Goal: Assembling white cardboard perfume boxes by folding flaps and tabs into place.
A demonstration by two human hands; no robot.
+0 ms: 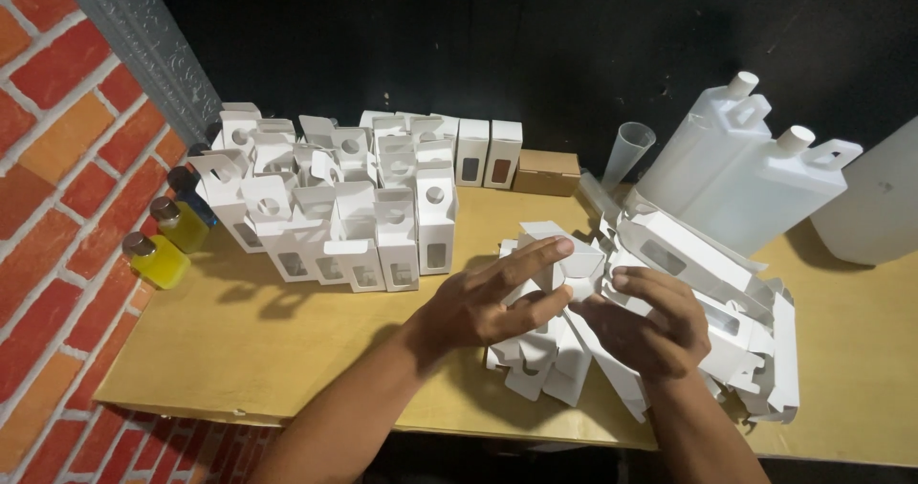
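Observation:
My left hand point(488, 297) and my right hand point(643, 323) meet over a heap of flat white cardboard cartons point(736, 341) on a wooden table point(249, 350). Between the fingertips of both hands is one partly folded white carton point(564, 250) with a small window cut-out; the left fingers lie along its top and the right fingers press its side. More flat cartons point(540, 364) lie under my hands. To the left stand several upright white cartons point(344, 207) with hang tabs, grouped close together.
Small bottles of yellow liquid point(158, 259) stand by the brick wall at left. At the back are a brown box point(547, 171), a clear measuring cup point(626, 154) and two large white plastic jugs point(746, 168). A big white container point(875, 202) fills the right edge.

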